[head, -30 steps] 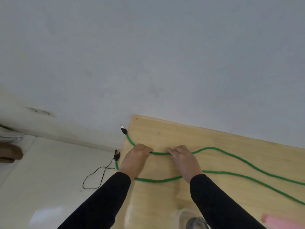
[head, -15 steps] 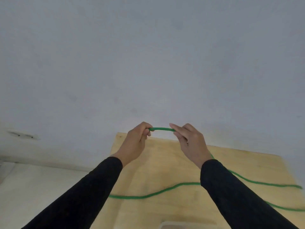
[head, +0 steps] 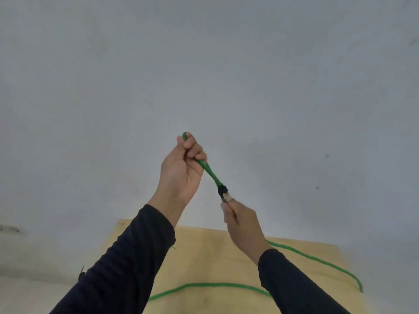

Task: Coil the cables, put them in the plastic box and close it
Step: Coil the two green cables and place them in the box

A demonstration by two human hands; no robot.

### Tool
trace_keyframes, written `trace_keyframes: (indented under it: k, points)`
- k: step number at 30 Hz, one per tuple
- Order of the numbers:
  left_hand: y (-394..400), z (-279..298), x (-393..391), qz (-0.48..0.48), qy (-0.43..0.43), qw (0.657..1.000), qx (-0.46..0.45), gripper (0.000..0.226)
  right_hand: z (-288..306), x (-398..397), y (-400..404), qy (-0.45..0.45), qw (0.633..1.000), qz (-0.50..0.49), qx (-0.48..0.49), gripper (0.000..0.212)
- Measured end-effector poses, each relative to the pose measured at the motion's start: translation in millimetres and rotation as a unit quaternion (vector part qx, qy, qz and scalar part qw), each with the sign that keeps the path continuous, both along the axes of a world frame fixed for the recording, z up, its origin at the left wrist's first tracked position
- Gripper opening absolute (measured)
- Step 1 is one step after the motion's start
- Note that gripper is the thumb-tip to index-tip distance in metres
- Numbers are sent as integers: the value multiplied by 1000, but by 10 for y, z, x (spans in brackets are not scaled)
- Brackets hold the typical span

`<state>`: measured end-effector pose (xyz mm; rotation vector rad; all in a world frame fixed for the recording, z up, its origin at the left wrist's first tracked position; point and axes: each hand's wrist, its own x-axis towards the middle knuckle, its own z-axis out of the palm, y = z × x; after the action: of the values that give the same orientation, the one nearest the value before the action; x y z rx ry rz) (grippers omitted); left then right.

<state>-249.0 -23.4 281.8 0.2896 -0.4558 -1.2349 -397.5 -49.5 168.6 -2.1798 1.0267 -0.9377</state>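
Observation:
A green cable (head: pixel 209 172) with a black and clear plug (head: pixel 223 191) at its end is held up in the air in front of the wall. My left hand (head: pixel 181 168) is raised high and closed around the cable, a small bend poking out above the fingers. My right hand (head: pixel 241 223), lower and to the right, pinches the cable beside the plug. The rest of the green cable trails down and lies in long curves on the wooden table (head: pixel 210 257). The plastic box is out of view.
A plain grey wall (head: pixel 204 75) fills most of the view behind the hands. The table's left edge borders a pale floor (head: pixel 34 295). A small dark object (head: pixel 82 271) shows beside my left sleeve.
Both hands have lifted the cable off the table. The left hand has risen higher and the right hand has dropped below it, so the held stretch now slants and the plug end shows.

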Motion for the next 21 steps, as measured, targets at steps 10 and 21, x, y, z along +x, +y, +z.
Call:
trace_keyframes:
  k: [10, 21]
  points:
    - [-1, 59, -416, 200, -513, 833, 52, 21, 928, -473, 197, 117, 976, 105, -153, 33]
    - [510, 372, -545, -50, -426, 901, -60, 32, 2277, -664, -11, -52, 988, 144, -29, 21]
